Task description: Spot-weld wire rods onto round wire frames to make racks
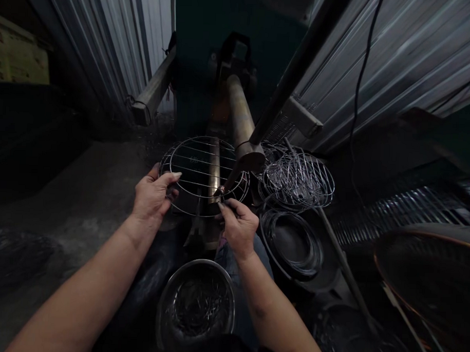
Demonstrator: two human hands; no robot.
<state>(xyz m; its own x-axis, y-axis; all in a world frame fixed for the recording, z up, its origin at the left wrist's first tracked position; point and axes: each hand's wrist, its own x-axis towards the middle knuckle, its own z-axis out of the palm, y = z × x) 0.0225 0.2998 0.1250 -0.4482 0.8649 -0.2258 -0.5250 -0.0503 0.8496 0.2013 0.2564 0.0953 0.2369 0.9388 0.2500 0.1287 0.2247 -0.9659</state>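
A round wire grille (199,167) lies over the lower bar of a welding machine (237,101) in front of me. My left hand (153,196) grips the grille's left rim, fingers curled round the wire. My right hand (239,222) pinches the near right rim, close to the machine's upper electrode tip (222,188). Both forearms reach in from the bottom of the view.
A pile of finished wire grilles (296,180) sits to the right, with a stack of wire rings (292,242) below it. A metal bowl of short wire pieces (195,303) stands near my lap. A dark fan guard (428,275) is at far right; corrugated walls close in.
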